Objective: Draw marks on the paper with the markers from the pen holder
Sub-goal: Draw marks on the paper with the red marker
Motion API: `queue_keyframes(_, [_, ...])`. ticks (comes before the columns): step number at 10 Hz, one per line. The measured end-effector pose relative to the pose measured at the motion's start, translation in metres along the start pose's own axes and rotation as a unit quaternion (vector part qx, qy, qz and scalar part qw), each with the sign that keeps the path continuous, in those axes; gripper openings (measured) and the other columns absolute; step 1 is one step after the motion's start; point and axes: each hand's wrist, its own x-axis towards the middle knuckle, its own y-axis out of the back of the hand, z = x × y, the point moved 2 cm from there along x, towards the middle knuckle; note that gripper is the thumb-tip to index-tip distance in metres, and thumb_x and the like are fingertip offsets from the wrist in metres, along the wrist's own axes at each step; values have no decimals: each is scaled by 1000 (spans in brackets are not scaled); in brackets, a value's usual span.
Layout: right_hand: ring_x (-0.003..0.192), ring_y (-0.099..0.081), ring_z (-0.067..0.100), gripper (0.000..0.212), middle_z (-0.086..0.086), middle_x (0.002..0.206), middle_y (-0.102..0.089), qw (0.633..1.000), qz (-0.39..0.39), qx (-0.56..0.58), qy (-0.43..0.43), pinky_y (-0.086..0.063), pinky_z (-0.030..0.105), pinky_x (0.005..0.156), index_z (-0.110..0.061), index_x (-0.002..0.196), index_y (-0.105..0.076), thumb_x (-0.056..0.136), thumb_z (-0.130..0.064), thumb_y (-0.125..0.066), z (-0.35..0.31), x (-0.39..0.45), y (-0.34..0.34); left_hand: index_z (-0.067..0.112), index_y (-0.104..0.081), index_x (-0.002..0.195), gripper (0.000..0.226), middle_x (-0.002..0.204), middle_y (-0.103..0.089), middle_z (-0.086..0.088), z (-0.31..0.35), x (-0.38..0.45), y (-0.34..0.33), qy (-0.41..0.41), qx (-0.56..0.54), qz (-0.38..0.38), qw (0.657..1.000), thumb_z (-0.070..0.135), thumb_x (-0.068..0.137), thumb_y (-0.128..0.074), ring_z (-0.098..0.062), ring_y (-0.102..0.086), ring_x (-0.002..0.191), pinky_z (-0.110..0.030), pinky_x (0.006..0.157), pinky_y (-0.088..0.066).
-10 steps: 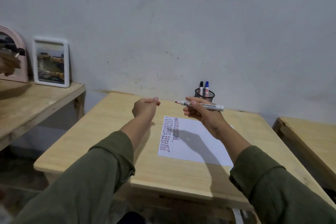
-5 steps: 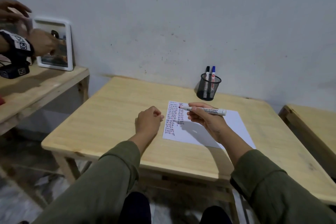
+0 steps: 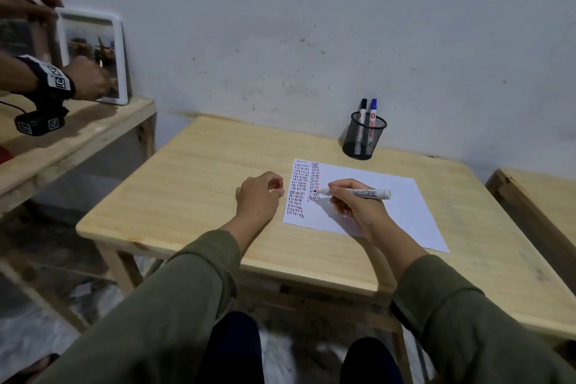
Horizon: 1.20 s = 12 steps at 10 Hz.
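A white sheet of paper [image 3: 389, 196] lies on the wooden table [image 3: 202, 184], its left part filled with columns of short red, blue and black strokes. My right hand [image 3: 358, 206] grips an uncapped white marker [image 3: 367, 193] lying nearly level, its red tip at the second column of strokes. My left hand [image 3: 260, 193] rests curled on the table just left of the paper; whether it holds the marker's cap is hidden. A black mesh pen holder [image 3: 363, 139] stands behind the paper with a black-capped marker [image 3: 362, 112] and a blue-capped marker [image 3: 372, 115] in it.
Another person's hands [image 3: 84, 78], one with a tagged wristband, touch a white-framed picture [image 3: 96, 56] on a wooden bench [image 3: 78, 134] at the left. A second wooden table [image 3: 545, 203] stands at the right. A grey wall runs close behind.
The view has tilted down. Both my hands have come down from the air to the table, and the marker tip has reached the paper. The other person's hands have moved onto the framed picture.
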Motion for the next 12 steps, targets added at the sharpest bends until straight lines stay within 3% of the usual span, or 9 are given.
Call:
queue_keyframes(1, [46,-52,9,9,5,59,-61,1000,4,-2,2,-41,16,47,-9,83,-69,85,-3,-63,1,0,-1,27,-65,88,7,95,-73,8,0,2,-2,-1,13,4,1000,23,83,-63,-19,-61,101,-41,95,-41])
queue_keyframes(2, [48,-53,10,9,5,61,-62,1000,1,0,-1,-42,16,49,-10,85,-69,85,-4,-63,1,2,0,26,-65,96,14,98,-73,8,-1,3,-3,-3,11,9,1000,24,83,-63,-19,-60,106,-39,97,-39])
queue_keyframes(3, [50,-53,9,9,4,63,-62,1000,1,-3,-7,-43,16,50,-11,89,-70,84,-5,-64,1,4,1,22,-59,118,33,111,-70,4,-1,0,-1,3,2,12,1000,29,85,-62,-21,-52,116,-36,99,-32])
queue_keyframes(5, [48,-45,7,10,1,55,-56,999,35,12,-15,-38,12,50,-11,79,-72,80,-3,-67,7,8,-2,23,-40,135,74,134,-56,3,0,-14,3,13,110,-14,994,59,74,-61,-20,-40,130,-39,103,-27])
queue_keyframes(6, [43,-44,5,9,1,52,-53,998,52,16,-24,-37,11,45,-6,81,-70,82,0,-64,8,9,-5,21,-34,139,87,139,-51,2,-3,-20,3,-6,132,-22,991,64,69,-62,-20,-38,132,-40,106,-25])
queue_keyframes(9, [49,-56,-2,11,-11,53,-64,995,46,-83,-5,-43,13,54,-16,74,-71,81,-10,-65,11,11,-3,20,-30,142,94,140,-50,4,-4,-22,3,-8,99,-12,995,61,66,-68,-18,-37,133,-40,108,-24])
queue_keyframes(11, [60,-59,4,11,-2,69,-66,995,35,-96,-8,-46,16,59,-17,77,-70,84,-10,-64,11,9,-4,20,-30,142,94,141,-50,3,-4,-22,3,-11,102,-9,995,61,67,-68,-19,-37,134,-41,108,-23])
queue_keyframes(12, [56,-60,0,10,-3,68,-66,994,37,-101,-5,-46,15,58,-17,78,-70,83,-10,-64,11,10,-4,20,-30,142,95,141,-51,3,-3,-22,4,-13,103,-8,995,61,66,-68,-19,-38,134,-41,108,-24])
